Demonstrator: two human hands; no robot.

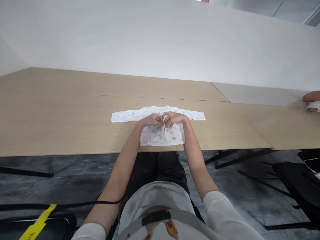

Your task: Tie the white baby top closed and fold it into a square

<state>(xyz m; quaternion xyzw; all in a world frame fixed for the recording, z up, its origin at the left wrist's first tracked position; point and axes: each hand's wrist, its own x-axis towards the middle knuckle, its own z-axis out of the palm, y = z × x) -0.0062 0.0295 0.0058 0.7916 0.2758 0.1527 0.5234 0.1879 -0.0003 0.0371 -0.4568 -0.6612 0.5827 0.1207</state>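
A small white long-sleeved baby top with a faint print lies spread on the wooden table, both sleeves stretched out sideways. My left hand pinches the cloth along the top's front opening, near the middle of the chest. Right beside it, my right hand has its fingers curled on the other side of the same opening. Between the two hands the front edge is lifted a little. Any fastener there is too small or too covered by my fingers to make out.
The light wooden table runs along a white wall. Another person's hand shows at the far right edge. A black chair stands at the lower right; a black cable and a yellow tag are at the lower left.
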